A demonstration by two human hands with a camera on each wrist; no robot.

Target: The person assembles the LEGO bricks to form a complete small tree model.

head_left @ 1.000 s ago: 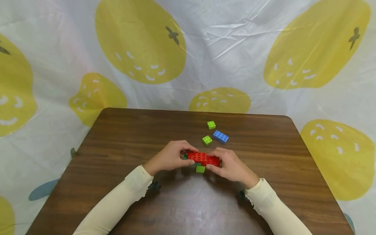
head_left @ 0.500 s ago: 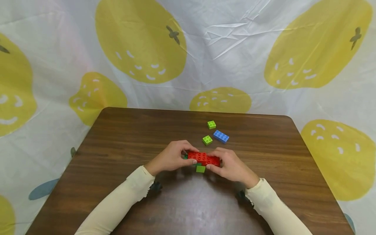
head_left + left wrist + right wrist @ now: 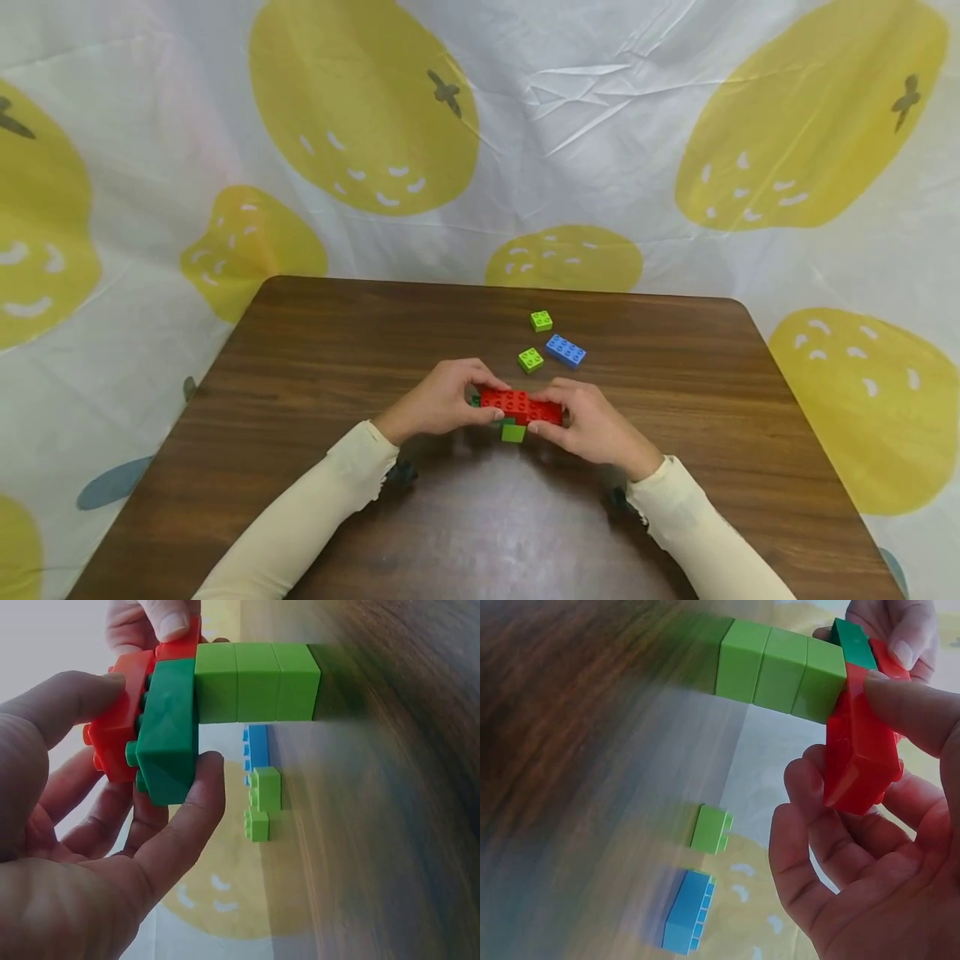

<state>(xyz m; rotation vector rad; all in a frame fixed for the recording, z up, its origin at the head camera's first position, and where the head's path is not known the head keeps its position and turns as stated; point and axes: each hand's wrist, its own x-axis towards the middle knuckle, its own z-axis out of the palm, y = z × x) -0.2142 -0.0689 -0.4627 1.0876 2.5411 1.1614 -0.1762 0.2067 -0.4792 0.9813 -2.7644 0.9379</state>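
Note:
A column of three lime green toy bricks [image 3: 259,682] stands on the table. On it sit a dark green brick [image 3: 169,727] and a red brick [image 3: 862,754] end to end. A second red brick [image 3: 510,403] lies across these two. My left hand [image 3: 438,402] grips that upper red brick from the left, thumb on its near side; in the left wrist view one finger reaches under the dark green brick. The lower red brick is pinched by my right hand [image 3: 592,423], its thumb on the near side and fingers behind.
Beyond the hands on the wooden table [image 3: 360,325] lie a blue brick [image 3: 566,351], a lime brick [image 3: 530,360] and another lime brick [image 3: 541,321] farther back. A lemon-print cloth [image 3: 570,158] hangs behind the table's far edge.

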